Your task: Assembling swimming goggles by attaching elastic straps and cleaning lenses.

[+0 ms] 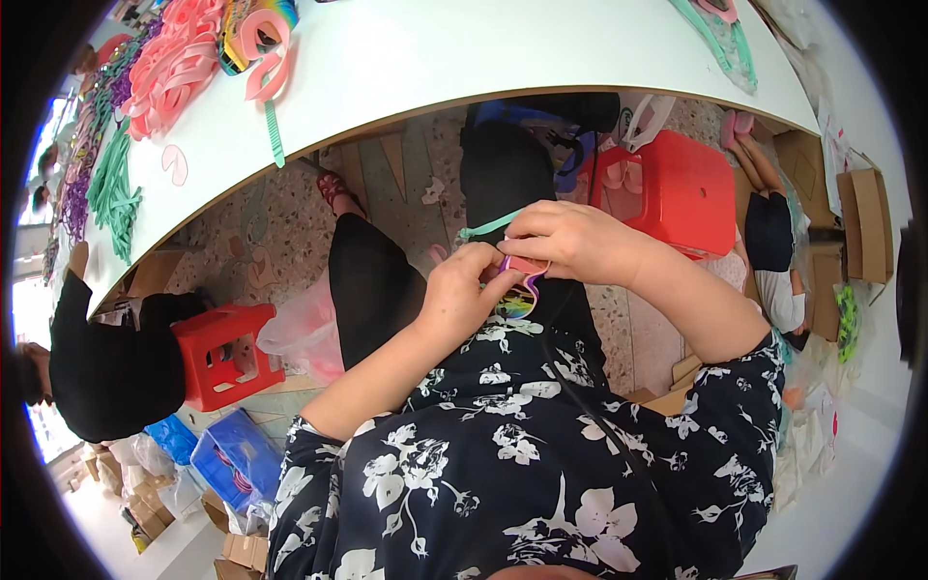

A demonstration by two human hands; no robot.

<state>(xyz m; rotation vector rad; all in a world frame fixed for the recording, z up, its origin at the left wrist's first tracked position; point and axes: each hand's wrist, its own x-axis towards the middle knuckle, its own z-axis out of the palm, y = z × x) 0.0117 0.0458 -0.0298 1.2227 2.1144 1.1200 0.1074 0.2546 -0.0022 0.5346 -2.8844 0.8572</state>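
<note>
Over my lap I hold a small pair of goggles (519, 304) with a purple edge, a rainbow mirrored lens and a pink part (528, 264). My left hand (458, 292) pinches its left side between thumb and fingers. From the other side my right hand (570, 242) grips the upper edge, its fingertips close to the left thumb. A teal strap (491, 226) sticks out beyond the hands to the left. The fingers cover much of the goggles.
The white table (416, 48) curves ahead, bearing a pink heap of strips (179, 68), teal straps (116, 193) and a pink loop (280, 77) at its edge. Red stools (688, 193) stand either side. A person in black (121, 358) sits left; a blue crate (237, 459) lies behind.
</note>
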